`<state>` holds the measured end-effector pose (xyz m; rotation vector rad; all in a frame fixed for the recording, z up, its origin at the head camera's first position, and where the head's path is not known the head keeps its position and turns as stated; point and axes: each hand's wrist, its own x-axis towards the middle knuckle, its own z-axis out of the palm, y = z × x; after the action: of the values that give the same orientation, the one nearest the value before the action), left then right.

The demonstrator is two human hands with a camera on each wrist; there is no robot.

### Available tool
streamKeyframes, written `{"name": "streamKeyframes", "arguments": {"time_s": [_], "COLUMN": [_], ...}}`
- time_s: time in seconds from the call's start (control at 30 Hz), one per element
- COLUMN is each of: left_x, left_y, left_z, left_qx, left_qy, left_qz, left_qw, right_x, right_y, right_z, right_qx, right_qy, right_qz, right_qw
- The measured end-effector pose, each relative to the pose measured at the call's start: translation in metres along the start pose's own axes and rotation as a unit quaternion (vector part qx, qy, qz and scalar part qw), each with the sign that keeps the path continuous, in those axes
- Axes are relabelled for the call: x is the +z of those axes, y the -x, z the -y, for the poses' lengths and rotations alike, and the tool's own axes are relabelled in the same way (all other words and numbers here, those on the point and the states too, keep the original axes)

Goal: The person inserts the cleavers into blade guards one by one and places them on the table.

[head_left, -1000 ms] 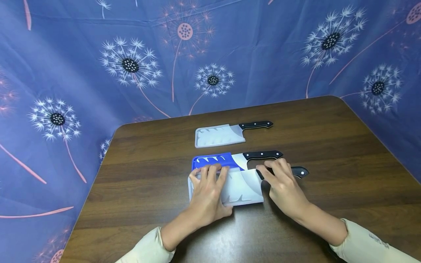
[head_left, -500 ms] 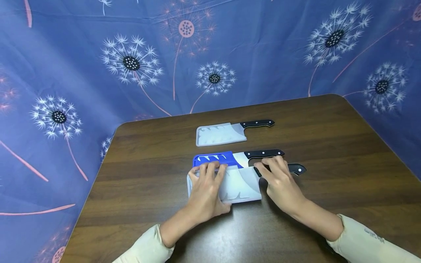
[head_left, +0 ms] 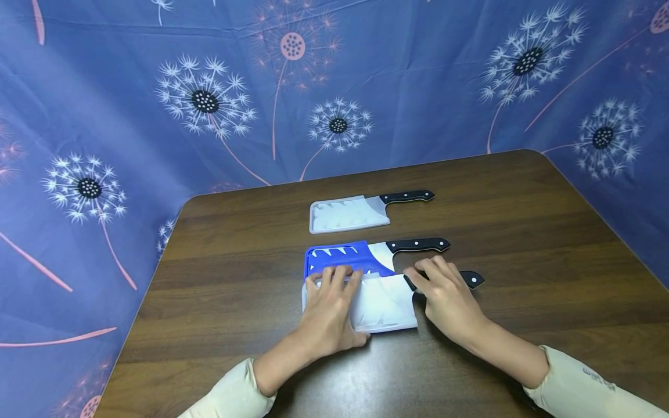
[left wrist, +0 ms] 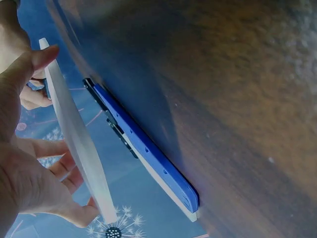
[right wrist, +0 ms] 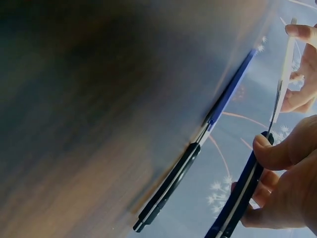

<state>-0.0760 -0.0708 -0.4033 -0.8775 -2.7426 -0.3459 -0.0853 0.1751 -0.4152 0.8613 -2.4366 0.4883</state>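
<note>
My left hand [head_left: 329, 313] grips a white blade sheath [head_left: 378, 305] across its width, thumb on the near edge and fingers on the far edge. My right hand [head_left: 450, 299] is wrapped round the black riveted handle [head_left: 473, 279] of the cleaver whose blade sits in that sheath. In the left wrist view the sheath [left wrist: 81, 139] is held up off the table, and the right wrist view shows the handle [right wrist: 237, 196] raised too. Just beyond lies a second cleaver with a blue sheath [head_left: 334, 255] and black handle [head_left: 418, 245], partly hidden by the held one.
Farther back on the brown wooden table [head_left: 225, 278] lies a third cleaver [head_left: 347, 215] in a whitish sheath, handle to the right. A blue cloth [head_left: 418, 87] with dandelion prints hangs behind the table and at both sides.
The held cleaver and both hands have shifted slightly toward me since half a second ago, uncovering a little more of the blue sheath. Both grips stay the same; the other cleavers have not moved.
</note>
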Motion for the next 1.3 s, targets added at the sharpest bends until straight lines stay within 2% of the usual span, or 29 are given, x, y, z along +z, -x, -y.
{"name": "streamKeyframes", "arguments": {"time_s": [0.2, 0.4, 0.57, 0.83, 1.3], "left_x": [0.001, 0.004, 0.008, 0.014, 0.015], "left_y": [0.002, 0.003, 0.003, 0.005, 0.01], "left_z": [-0.002, -0.005, -0.006, -0.007, -0.008], "left_qx": [-0.017, -0.034, -0.043, -0.048, -0.047], "left_qy": [0.005, 0.014, 0.017, 0.014, 0.018], "left_qz": [0.058, 0.125, 0.162, 0.179, 0.183], "left_qw": [0.9981, 0.9914, 0.9858, 0.9826, 0.9818], "right_x": [0.0, -0.001, -0.002, 0.0, 0.0], "right_y": [0.003, 0.005, 0.006, 0.009, 0.013], "right_z": [0.003, 0.008, 0.012, 0.014, 0.012], "right_qx": [0.024, 0.053, 0.063, 0.072, 0.058], "right_qy": [0.015, 0.017, 0.022, 0.026, 0.029], "right_qz": [0.071, 0.14, 0.185, 0.223, 0.222], "right_qw": [0.997, 0.989, 0.98, 0.972, 0.973]}}
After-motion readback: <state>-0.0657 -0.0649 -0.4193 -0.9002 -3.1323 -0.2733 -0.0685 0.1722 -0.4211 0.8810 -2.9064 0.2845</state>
